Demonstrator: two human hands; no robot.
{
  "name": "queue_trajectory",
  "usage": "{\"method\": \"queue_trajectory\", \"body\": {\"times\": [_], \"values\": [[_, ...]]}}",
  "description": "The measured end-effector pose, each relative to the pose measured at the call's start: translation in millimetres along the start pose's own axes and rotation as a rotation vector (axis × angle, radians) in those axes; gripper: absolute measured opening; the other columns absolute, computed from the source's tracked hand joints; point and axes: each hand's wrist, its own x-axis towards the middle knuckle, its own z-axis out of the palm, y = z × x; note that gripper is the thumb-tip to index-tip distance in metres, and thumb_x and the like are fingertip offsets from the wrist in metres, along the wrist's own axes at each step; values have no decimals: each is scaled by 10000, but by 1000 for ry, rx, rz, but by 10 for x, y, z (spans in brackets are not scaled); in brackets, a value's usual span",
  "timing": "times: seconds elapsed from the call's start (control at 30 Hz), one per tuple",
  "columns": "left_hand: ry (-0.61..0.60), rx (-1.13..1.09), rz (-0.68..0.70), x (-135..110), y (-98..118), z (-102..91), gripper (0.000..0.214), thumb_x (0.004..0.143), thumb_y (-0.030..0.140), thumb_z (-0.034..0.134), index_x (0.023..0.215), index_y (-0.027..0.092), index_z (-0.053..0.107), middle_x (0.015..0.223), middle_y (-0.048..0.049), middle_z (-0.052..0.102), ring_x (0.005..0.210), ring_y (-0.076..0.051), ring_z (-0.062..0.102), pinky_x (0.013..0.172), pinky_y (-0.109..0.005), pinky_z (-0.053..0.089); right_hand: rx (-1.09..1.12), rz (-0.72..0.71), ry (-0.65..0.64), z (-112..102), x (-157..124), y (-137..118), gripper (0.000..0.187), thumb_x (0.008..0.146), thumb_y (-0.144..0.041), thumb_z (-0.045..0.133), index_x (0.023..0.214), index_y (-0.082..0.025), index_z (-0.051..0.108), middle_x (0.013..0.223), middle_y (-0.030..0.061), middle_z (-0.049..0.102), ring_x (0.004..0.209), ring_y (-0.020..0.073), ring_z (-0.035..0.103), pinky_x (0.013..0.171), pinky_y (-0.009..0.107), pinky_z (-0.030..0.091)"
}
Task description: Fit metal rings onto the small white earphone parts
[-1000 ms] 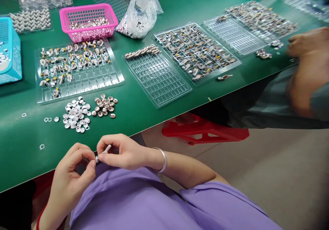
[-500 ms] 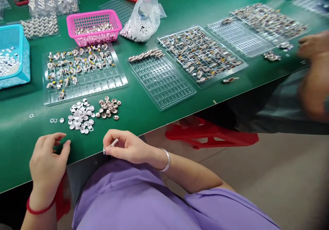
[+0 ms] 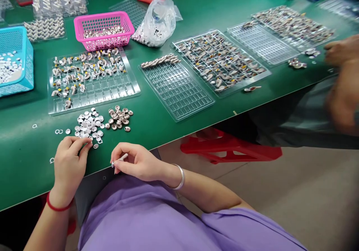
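My left hand (image 3: 71, 157) is at the near edge of a pile of small white discs (image 3: 88, 122), thumb and fingertips pinched together among them. Whether a disc sits between the fingertips is hard to see. Near the table's front edge, my right hand (image 3: 137, 161) is closed on a small pale stemmed piece, like an earphone shell (image 3: 123, 157); its stem sticks up between thumb and fingers. To the right of the discs lies a pile of beige cup-shaped pieces (image 3: 119, 117). Loose white rings (image 3: 58, 131) lie left of the discs, and another ring (image 3: 52, 160) lies beside my left hand.
Beyond the piles lies a clear tray (image 3: 95, 98) partly filled with curved pieces. More trays (image 3: 179, 90) stretch to the right. A pink basket (image 3: 103, 15), a blue basket (image 3: 28, 64) and a plastic bag (image 3: 159, 19) stand behind. A co-worker's arm (image 3: 346, 75) is at right.
My left hand has moved right and forward to the white discs, its fingers coming together. A white ring now shows on the table beside it. My right hand has barely moved.
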Motion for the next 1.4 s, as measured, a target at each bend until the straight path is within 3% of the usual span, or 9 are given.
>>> {"method": "queue_trajectory", "body": {"times": [0.13, 0.3, 0.43, 0.53, 0.67, 0.97, 1.13, 1.4], "values": [[29, -45, -74, -72, 84, -25, 171, 958, 298, 573, 925, 214, 718, 916, -59, 714, 866, -205, 677, 793, -316, 511, -52, -71, 63, 59, 40, 21, 132, 866, -258, 665, 833, -165, 577, 857, 7, 595, 671, 97, 616, 622, 234, 504], [108, -155, -209, -262, 209, -85, 133, 939, 309, 640, 1012, 229, 718, 922, -18, 764, 782, -159, 701, 755, -273, 532, -125, -176, 77, 155, 43, -21, 106, 878, -266, 644, 851, -173, 600, 965, 63, 673, 789, 128, 628, 714, 260, 540], [32, -494, -388, -418, 335, -170, 132, 895, 325, 702, 1005, 283, 762, 889, 24, 778, 774, -133, 716, 728, -222, 552, -126, -248, 44, 221, 15, -28, 99, 898, -258, 615, 853, -174, 587, 1079, 107, 721, 857, 145, 653, 735, 269, 536], [-7, -570, -451, -503, 397, -217, 148, 872, 330, 726, 1007, 309, 782, 909, 30, 790, 782, -126, 721, 727, -205, 564, -135, -268, 30, 244, -8, -14, 76, 907, -243, 601, 876, -175, 588, 1053, 104, 739, 792, 131, 638, 711, 265, 524], [-6, -604, -460, -590, 405, -226, 186, 843, 300, 757, 1025, 321, 784, 955, 25, 798, 828, -141, 739, 779, -224, 586, -172, -276, 37, 249, -38, -23, 72, 898, -209, 597, 843, -173, 567, 1048, 103, 748, 718, 105, 605, 705, 251, 524], [-15, -538, -422, -626, 406, -221, 132, 823, 283, 759, 949, 281, 795, 896, -4, 803, 768, -177, 754, 724, -271, 625, -322, -304, 19, 262, -52, -47, 93, 857, -171, 581, 783, -192, 530, 1022, 96, 733, 721, 124, 597, 689, 263, 507], [-8, -576, -430, -648, 444, -236, 144, 798, 336, 795, 930, 280, 797, 864, 1, 801, 730, -172, 750, 693, -257, 624, -339, -248, 86, 266, -3, -58, 99, 854, -219, 612, 774, -192, 561, 800, 20, 608, 682, 118, 527, 627, 242, 456], [0, -560, -391, -688, 494, -258, 128, 816, 288, 784, 944, 291, 792, 871, 14, 799, 727, -158, 745, 709, -255, 622, -8, 97, 3, 292, 40, -61, 284, 802, -376, 747, 777, -178, 545, 648, -54, 499, 553, 76, 417, 499, 208, 333]]}}
